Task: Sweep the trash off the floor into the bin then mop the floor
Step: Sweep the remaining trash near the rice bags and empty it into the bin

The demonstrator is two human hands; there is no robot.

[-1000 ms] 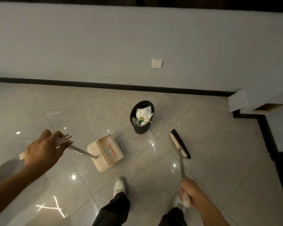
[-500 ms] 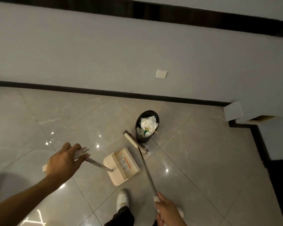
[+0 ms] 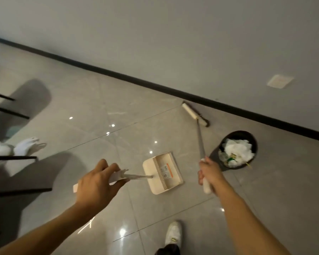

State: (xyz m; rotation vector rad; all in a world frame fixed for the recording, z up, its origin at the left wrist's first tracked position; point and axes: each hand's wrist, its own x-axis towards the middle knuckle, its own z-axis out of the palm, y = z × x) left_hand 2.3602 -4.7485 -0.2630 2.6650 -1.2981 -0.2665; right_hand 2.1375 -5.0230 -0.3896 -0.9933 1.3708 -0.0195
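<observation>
**One broom, one dustpan, one bin**

Left of the black bin, which is full of white paper trash, the cream dustpan lies on the tiled floor. Its handle runs away from the bin into the gripping left hand. The right hand clasps the broom just beside the bin. The broom's shaft points wallward and its head lies beyond the bin.

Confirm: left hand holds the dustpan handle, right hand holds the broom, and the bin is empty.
Wrong on the bin: the head view shows it full of white trash. The left hand holds the dustpan handle, the right hand the broom.
</observation>
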